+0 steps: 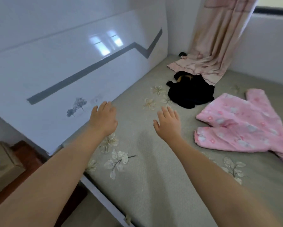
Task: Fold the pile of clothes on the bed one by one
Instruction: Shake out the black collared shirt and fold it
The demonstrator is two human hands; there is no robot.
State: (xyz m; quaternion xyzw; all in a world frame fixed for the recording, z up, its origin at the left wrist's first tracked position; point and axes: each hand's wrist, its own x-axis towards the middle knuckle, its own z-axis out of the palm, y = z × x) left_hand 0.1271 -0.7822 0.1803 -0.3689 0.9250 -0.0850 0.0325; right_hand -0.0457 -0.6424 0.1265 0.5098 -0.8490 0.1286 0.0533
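A crumpled black garment (190, 92) lies in a heap on the grey-green bed (153, 185) near the far corner. A pink fleece garment (245, 125) with a small pattern is spread out flat at the right. My left hand (103, 117) is stretched forward above the bed beside the headboard, fingers relaxed and holding nothing. My right hand (167, 122) reaches forward above the bed too, fingers straight and spread, empty, short of the black garment and left of the pink one.
A glossy white headboard (68, 76) with a grey zigzag stripe runs along the left. A pink curtain (216, 40) hangs in the far corner, its hem lying on the bed. A wooden bedside table with a cardboard box (4, 163) stands at the lower left.
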